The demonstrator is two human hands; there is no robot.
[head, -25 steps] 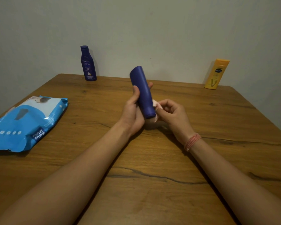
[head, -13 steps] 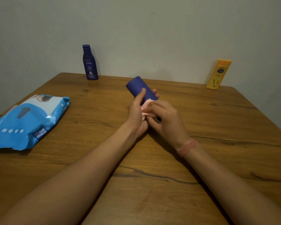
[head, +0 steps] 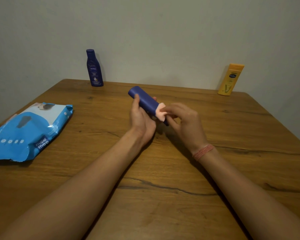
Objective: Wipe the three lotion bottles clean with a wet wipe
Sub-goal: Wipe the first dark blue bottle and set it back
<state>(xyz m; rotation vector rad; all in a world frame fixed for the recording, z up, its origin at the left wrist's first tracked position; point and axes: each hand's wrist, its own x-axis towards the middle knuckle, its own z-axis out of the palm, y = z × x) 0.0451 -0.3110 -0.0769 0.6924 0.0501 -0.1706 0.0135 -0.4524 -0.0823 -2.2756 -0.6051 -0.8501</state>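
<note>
While the dark blue lotion bottle point(head: 145, 103) is gripped tilted above mid-counter point(head: 163, 170) by the left hand point(head: 141, 121), a folded wet wipe point(head: 160, 113) is pinched against its lower end by the right hand point(head: 185, 124). Further strokes toward the far end seem called for. The Nivea bottle point(head: 94, 69) and yellow Vaseline bottle point(head: 230, 79) are stood along the far edge.

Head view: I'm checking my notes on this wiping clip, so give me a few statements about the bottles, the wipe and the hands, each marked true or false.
1. The left hand holds a dark blue bottle tilted above the table. True.
2. The right hand is empty. False: it pinches a pale wet wipe against the held bottle.
3. The yellow bottle lies on its side. False: it stands upright at the far right edge.
4. A Nivea bottle stands upright by the wall. True.
5. The blue wipes pack lies on the table's left side. True.
</note>
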